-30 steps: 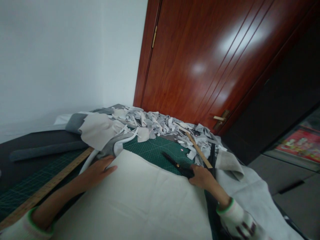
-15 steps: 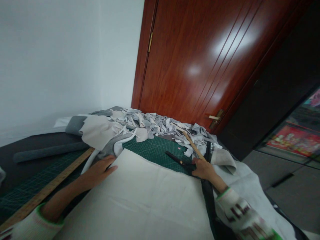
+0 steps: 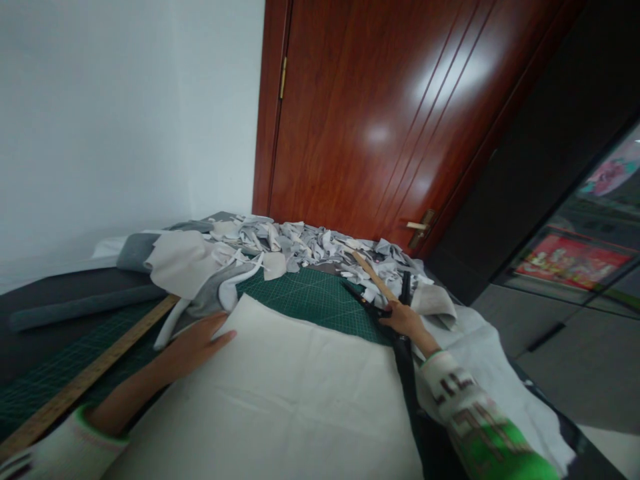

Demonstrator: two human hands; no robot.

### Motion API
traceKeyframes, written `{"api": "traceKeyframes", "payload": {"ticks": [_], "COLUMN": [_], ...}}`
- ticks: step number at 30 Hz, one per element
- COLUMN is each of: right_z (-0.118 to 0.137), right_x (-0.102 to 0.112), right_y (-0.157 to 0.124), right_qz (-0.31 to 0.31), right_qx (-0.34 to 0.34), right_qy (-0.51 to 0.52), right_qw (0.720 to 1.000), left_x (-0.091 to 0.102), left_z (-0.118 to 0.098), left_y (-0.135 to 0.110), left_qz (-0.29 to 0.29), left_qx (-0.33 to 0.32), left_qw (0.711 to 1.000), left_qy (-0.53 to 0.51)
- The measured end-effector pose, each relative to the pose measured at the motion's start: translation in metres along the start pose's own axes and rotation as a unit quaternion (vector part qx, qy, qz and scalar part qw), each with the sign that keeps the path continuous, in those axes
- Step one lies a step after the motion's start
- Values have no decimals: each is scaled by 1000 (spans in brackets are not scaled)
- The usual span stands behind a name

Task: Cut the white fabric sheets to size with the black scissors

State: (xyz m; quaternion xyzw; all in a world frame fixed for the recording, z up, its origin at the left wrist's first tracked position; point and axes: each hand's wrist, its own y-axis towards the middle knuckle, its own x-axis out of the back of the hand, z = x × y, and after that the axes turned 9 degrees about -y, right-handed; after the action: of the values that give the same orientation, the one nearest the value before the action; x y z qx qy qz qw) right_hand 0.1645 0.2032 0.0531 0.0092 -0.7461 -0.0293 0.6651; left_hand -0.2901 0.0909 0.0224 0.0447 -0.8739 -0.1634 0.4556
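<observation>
A large off-white cloth (image 3: 300,393) spreads out in front of me, creased across its middle. At its far left corner, my left hand (image 3: 203,343) has its thumb on top of the cloth and its fingers at the side edge, closed around it. Past the far right corner, my right hand (image 3: 403,320) is closed on the handles of black scissors (image 3: 361,295). Their blades point away and to the left, over a green cutting mat (image 3: 305,297). The handles are mostly hidden by my fingers.
Grey and white fabric scraps (image 3: 320,243) pile up along the back by a wooden door (image 3: 350,133). A wooden strip (image 3: 373,275) lies beyond my right hand. To the left are a long ruler (image 3: 95,373) and a grey roll (image 3: 85,308). White fabric (image 3: 475,347) hangs on the right.
My right hand has shifted slightly away with the scissors, whose blades now reach nearer the scraps. My left hand stays at the cloth's corner. The whole view has turned a little to the right.
</observation>
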Motion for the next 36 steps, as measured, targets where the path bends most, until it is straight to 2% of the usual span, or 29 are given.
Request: {"api": "traceKeyframes", "payload": {"ticks": [4, 7, 11, 14, 16, 18, 20, 21, 22, 24, 26, 27, 29, 32, 36], "right_z": [9, 20, 32, 27, 19, 12, 11, 13, 17, 30, 47, 54, 66, 66, 39], "right_x": [7, 6, -19, -47, -61, -67, -65, -62, -57, -44, -32, -28, -23, -28, -44], "right_y": [-20, -56, -116, -144, -149, -146, -143, -142, -142, -146, -151, -153, -153, -145, -128], "right_qz": [-40, -52, -33, -94, -116, -113, -102, -97, -90, -69, -39, -22, 4, 4, -38], "right_qx": [10, 78, 177, 202, 194, 176, 157, 153, 159, 204, 287, 330, 387, 381, 278], "right_qy": [11, 37, 66, 84, 85, 79, 73, 74, 81, 110, 144, 152, 149, 128, 86], "right_qw": [999, 995, 981, 971, 970, 975, 980, 981, 980, 970, 946, 931, 910, 916, 956], "left_x": [-8, -20, -31, -29, -25, -20, -17, -17, -17, -22, -31, -37, -51, -66, -68], "left_z": [-16, -24, -28, -29, -31, -35, -44, -51, -61, -84, -110, -121, -135, -130, -95], "left_y": [-1, -6, -21, -31, -33, -32, -30, -29, -29, -29, -28, -27, -22, -11, 3], "left_qz": [58, 57, 65, 78, 59, -2, -43, -30, 13, 140, 272, 318, 368, 332, 217], "left_qx": [4, 36, 79, 73, 53, 12, -51, -83, -109, -141, -165, -173, -178, -180, -182], "left_qw": [998, 997, 991, 987, 987, 987, 987, 989, 990, 980, 948, 932, 913, 925, 953], "left_qy": [11, 47, 88, 116, 142, 161, 146, 121, 88, 25, -8, -15, 1, 48, 106]}}
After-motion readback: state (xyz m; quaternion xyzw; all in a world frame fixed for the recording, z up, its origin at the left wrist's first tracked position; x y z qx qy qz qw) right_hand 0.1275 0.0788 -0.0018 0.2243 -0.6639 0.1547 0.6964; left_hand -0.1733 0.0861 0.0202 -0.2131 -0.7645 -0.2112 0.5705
